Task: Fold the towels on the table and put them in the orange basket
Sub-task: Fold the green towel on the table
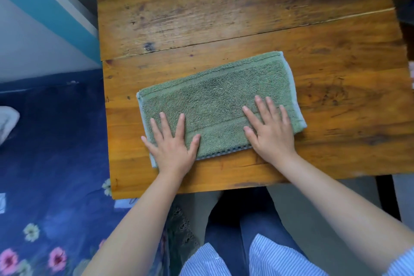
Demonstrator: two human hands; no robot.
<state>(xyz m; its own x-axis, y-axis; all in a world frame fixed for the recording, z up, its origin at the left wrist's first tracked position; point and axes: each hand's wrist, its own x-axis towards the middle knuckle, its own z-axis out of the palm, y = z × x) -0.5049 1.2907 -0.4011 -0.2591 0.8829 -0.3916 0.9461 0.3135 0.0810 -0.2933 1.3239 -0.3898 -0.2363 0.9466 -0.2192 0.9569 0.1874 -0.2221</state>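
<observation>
Green towel [220, 98] sits folded into a long strip on the wooden table [246, 6], near the front edge, long axis running 8 to 2 o'clock. Left hand [172, 143] lies flat, fingers spread, on the towel's 8 o'clock end; right hand [271, 127] is flat on the 4 o'clock part. Neither grips anything, both just press.

Looks like the smoothing step before the next fold. Advice: sweep palms outward to push air out, then pinch the 8 o'clock corners and carry them to 2 o'clock, matching edges. The pale hem peeks out at both ends, so square it first. Orange basket is not in view.
</observation>
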